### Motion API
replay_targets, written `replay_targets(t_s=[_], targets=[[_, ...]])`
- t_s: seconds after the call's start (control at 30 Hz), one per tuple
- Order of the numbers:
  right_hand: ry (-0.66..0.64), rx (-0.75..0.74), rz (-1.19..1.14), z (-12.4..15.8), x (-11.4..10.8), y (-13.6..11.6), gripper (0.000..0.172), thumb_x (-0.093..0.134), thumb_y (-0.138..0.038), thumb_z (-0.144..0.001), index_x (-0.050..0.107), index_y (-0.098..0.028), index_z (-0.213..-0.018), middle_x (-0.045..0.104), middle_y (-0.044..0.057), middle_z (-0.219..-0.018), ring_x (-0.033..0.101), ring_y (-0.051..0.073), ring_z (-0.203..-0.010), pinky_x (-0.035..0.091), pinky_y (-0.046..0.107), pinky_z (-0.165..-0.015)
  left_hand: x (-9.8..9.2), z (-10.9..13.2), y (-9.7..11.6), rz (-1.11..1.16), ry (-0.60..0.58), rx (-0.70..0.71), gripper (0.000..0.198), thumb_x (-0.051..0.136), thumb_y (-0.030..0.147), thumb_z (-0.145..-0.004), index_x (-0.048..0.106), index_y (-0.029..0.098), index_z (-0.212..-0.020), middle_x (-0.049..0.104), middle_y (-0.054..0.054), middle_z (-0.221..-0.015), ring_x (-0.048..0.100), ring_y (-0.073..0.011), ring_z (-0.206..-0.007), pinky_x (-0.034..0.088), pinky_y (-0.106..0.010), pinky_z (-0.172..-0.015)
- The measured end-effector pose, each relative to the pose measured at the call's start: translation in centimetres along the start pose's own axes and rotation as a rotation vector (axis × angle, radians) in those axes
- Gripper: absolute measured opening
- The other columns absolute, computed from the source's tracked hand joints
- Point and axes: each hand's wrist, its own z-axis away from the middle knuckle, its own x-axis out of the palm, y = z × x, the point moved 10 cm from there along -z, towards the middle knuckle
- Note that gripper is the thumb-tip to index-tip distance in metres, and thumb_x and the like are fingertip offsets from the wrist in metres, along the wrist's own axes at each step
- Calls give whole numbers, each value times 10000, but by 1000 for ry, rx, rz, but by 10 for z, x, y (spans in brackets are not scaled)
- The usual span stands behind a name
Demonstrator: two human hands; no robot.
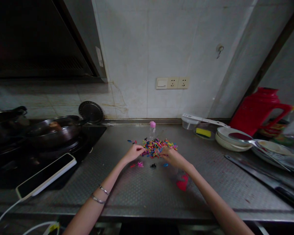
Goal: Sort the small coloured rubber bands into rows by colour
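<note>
A pile of small multicoloured elastic bands (157, 146) lies on the steel counter (149, 189). My left hand (134, 152) rests at the pile's left edge, fingers curled in a pinch; what it holds is too small to make out. My right hand (171, 156) sits at the pile's right front, fingers curled down into the bands. A few loose bands lie in front: pink (140, 164), black (153, 165), blue (165, 164). Behind the pile stands a small clear bottle with a pink cap (152, 128). A red piece (182, 183) lies under my right forearm.
A phone (47, 174) on a white cable lies on the stove's edge beside a dark pan (54, 130). At the right are stacked plates (231, 138), a clear container (193, 121), a red jug (259, 109) and a long knife (264, 179).
</note>
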Motion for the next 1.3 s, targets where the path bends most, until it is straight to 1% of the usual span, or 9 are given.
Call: replay_targets(t_s=[0.13,0.27,0.4,0.53,0.7,0.9,1.03,1.17,1.3], targets=[[-101,-84,-33,-1,18,-36,235,424,-218,-834,646,-169,-776,621,50,-792,542,141,-765,382,227,-682,2,-1,-4,-1,3,19,333,461,348,-772,656,83,-720,618,-35,-639,518,-127,-610,381,-215,-587],[-141,-97,-36,0,21,-45,225,441,-252,-831,652,-182,-798,624,43,-835,546,141,-785,392,231,-692,5,2,0,-40,20,66,328,439,334,-788,652,96,-712,635,-35,-680,533,-133,-655,393,-217,-622],[-57,-50,-73,8,-2,-32,242,423,-234,-833,640,-188,-930,627,57,-922,547,150,-855,404,246,-749,11,3,5,-72,7,85,318,439,322,-794,657,95,-747,647,-43,-714,541,-132,-666,396,-216,-628],[31,37,-67,28,-27,-3,250,427,-240,-824,656,-182,-904,641,62,-860,563,150,-793,420,248,-721,20,-4,19,-169,-62,129,272,475,297,-777,669,106,-776,654,-45,-746,543,-123,-666,390,-207,-632],[107,124,-90,54,-43,29,240,446,-253,-804,667,-174,-857,647,65,-852,576,149,-754,435,240,-676,50,-22,42,-361,-183,197,202,501,248,-759,677,154,-786,654,-28,-775,557,-124,-697,391,-206,-661],[112,192,-99,77,-44,30,264,435,-288,-814,670,-174,-856,643,60,-811,575,144,-734,430,232,-669,95,-45,61,-682,-161,333,198,491,241,-768,653,179,-864,614,-63,-885,559,-173,-825,410,-261,-735],[91,215,-117,87,-36,27,273,423,-300,-825,667,-185,-863,636,47,-800,572,134,-730,425,220,-674,119,-55,64,-770,-210,409,179,504,253,-762,658,181,-818,603,-66,-862,559,-189,-824,419,-278,-723],[87,245,-115,96,-27,31,272,430,-314,-825,666,-180,-830,631,48,-785,566,134,-712,421,219,-663,123,-57,64,-769,-199,427,211,526,312,-757,666,155,-781,601,-94,-848,550,-214,-836,416,-297,-721],[78,263,-119,100,-20,36,280,422,-318,-831,666,-180,-827,627,50,-770,562,135,-688,420,224,-650,122,-57,64,-712,-160,406,211,509,282,-769,669,144,-756,601,-106,-833,538,-216,-849,401,-302,-740]])
